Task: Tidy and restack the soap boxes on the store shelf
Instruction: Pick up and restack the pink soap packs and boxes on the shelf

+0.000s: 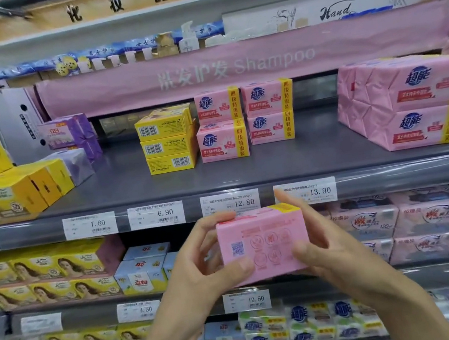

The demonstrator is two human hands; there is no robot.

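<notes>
A pink, brick-shaped, paper-wrapped soap pack [262, 244] is held in front of the shelf edge, just below the row of white price labels [156, 215]. Its long axis is laid level, left to right. Its back face (a small QR code and round icons are printed there) is turned toward the camera, and a yellow band shows along the top right edge. The left end is gripped by the left hand [203, 272], with the thumb pressed on the lower left of the face and the fingers curled over the top edge. The right end is gripped by the right hand [330, 244], with the thumb laid on the lower right of the face and the forefinger stretched up behind the top right corner.

On the smooth grey shelf [288, 157] above, glossy yellow cardboard boxes with a printed portrait [3, 197] are laid flat at the far left. Behind them, purple paper-wrapped packs [72, 134] are stacked. Near the middle, three yellow barcode boxes [168, 141] are piled one on another, long sides level. Just beside them to the right, two short stacks of pink packs [221, 125] are set two high, with blue logos facing forward and yellow bands at their right ends. Well apart, at the far right, a larger block of pink packs [411, 101] is stacked two high in creased wrapping and is turned at an angle.
</notes>
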